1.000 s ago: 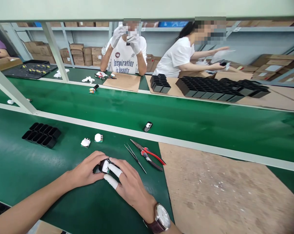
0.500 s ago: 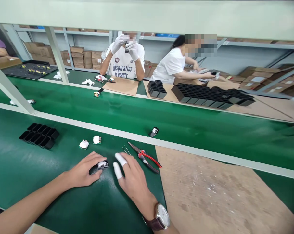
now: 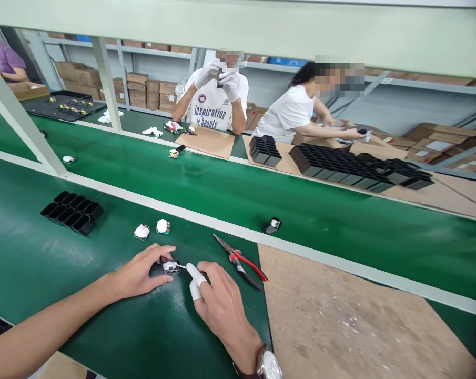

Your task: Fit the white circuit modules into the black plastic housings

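Observation:
In the head view, my left hand (image 3: pixel 143 267) curls its fingers and thumb around a small black plastic case (image 3: pixel 171 267), which stands on the green bench. White material and part of a circuit board show in the case's opening. My right hand (image 3: pixel 218 295), with white finger cots on two fingers, pinches slim metal tweezers (image 3: pixel 183 267). Their tip reaches the case opening; the rest is hidden by the fingers. Red-and-black long-nose pliers (image 3: pixel 240 260) lie just beyond my right hand. Two small circuit boards (image 3: pixel 142 232) topped with white material sit past my left hand.
Several black cases (image 3: pixel 72 211) stand grouped at left. Cardboard (image 3: pixel 340 321) covers the bench at right. A pale rail (image 3: pixel 222 231) borders the green conveyor (image 3: pixel 206 181), where another black case (image 3: pixel 273 225) lies. Co-workers sit across, near rows of black cases (image 3: pixel 340 166).
My right hand has taken hold of the tweezers and brought their tip to the case in my left hand. The view has shifted slightly, and items on the conveyor have moved right.

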The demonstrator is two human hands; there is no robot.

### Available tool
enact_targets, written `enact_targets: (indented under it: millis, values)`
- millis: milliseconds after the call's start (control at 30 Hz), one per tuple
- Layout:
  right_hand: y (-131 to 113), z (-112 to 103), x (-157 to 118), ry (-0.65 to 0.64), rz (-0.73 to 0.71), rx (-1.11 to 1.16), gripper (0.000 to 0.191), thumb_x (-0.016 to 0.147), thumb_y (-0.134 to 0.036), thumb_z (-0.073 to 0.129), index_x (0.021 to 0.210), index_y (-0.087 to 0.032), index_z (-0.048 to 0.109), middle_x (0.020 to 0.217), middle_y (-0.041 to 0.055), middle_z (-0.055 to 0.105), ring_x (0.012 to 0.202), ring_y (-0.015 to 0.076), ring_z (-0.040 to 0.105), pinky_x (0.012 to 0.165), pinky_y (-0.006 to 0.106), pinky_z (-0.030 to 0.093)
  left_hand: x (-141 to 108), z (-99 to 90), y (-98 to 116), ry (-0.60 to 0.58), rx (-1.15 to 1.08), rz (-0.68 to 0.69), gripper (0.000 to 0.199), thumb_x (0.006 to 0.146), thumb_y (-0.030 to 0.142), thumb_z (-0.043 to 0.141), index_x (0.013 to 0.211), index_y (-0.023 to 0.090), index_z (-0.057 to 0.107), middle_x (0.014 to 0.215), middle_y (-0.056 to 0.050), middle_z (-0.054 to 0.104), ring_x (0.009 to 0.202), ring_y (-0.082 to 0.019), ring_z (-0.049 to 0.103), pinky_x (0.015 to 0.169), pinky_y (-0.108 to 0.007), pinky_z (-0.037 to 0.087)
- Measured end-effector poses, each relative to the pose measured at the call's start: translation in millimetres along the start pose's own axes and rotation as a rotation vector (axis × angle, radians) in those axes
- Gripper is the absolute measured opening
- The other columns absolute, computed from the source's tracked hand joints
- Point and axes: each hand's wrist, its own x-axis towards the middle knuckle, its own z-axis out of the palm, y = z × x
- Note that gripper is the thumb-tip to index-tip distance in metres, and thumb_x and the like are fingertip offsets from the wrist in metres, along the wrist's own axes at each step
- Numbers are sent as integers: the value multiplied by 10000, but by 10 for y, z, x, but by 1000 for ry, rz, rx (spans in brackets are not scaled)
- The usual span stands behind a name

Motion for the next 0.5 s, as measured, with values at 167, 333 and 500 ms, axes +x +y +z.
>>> enact_targets:
  millis: [167,333,500]
  values:
    - [-12,-31,40,-27,-43,-103,251,911,-3,470,825,-203,596,1019,114,638,840,222,566,649,358,428,-2,-6,6,-28,-8,-39,676,973,259,723,1561,335,398,1210,-51,679,1022,-201,707,945,-375,622]
    - [-48,-27,66,-36,-74,-166,288,926,1,449,778,-209,580,1025,121,645,876,236,561,680,372,417,10,3,27,-47,-28,-45,676,978,246,720,1563,336,395,1216,-50,672,1047,-203,699,962,-377,614]
    - [-124,-29,89,-79,-86,-134,296,941,12,448,800,-202,597,1077,137,647,931,249,572,735,383,407,12,25,42,-39,-35,-31,694,986,250,711,1585,336,371,1233,-53,690,1080,-209,705,971,-377,612]
